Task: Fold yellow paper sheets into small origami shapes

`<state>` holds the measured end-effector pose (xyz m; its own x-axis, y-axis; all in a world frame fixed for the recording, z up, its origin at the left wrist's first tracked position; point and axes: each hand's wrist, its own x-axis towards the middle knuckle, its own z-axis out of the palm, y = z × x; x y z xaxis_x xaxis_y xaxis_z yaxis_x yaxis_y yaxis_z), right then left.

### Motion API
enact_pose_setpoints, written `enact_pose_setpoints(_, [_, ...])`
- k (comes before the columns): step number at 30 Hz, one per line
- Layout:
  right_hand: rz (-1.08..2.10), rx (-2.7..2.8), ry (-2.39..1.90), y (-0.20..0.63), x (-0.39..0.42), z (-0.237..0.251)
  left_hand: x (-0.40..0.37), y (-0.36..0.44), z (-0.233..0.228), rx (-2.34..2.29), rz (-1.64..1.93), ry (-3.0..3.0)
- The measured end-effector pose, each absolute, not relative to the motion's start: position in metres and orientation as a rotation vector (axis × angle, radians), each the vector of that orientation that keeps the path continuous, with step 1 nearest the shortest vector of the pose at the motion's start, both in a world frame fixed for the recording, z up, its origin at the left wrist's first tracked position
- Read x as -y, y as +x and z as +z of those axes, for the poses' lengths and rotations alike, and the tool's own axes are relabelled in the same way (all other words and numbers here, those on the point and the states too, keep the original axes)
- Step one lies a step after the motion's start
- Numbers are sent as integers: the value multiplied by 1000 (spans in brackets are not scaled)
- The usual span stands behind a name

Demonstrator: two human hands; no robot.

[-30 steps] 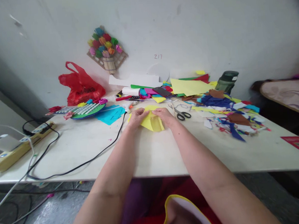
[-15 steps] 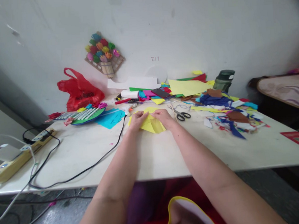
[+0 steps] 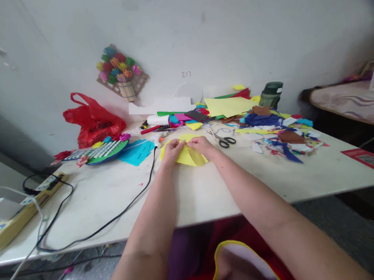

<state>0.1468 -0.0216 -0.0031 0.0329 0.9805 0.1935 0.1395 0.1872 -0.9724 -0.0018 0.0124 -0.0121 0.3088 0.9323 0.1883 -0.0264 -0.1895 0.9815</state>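
Under both sets of fingertips lies the yellow paper, flat on the white table. Left hand and right hand pinch its upper fold between them, fingers nearly touching. Beyond the right fingers, scissors rest just beside.

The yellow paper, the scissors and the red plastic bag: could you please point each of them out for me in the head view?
yellow paper [image 3: 188, 157], head view, on its flat near part between the hands.
scissors [image 3: 227, 141], head view, on the black handles.
red plastic bag [image 3: 92, 122], head view, on its crumpled body.
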Motion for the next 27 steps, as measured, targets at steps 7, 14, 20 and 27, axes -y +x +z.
enact_pose_setpoints(7, [915, 1400, -1207, 148, 21, -3, -16, -2, -15, -869, 1125, 1542])
enact_pose_setpoints(14, [1048, 1387, -1247, 157, 19, -3, -21, -2, -17, -945, 1183, 1556])
enact_pose_setpoints(20, [1041, 1290, -1294, 161, 19, 0, -16, -2, -11, -1033, 1216, 1612])
enact_pose_setpoints(27, [1043, 1312, -1274, 157, 20, 1, -16, -1, -12, -1073, 1306, 1612])
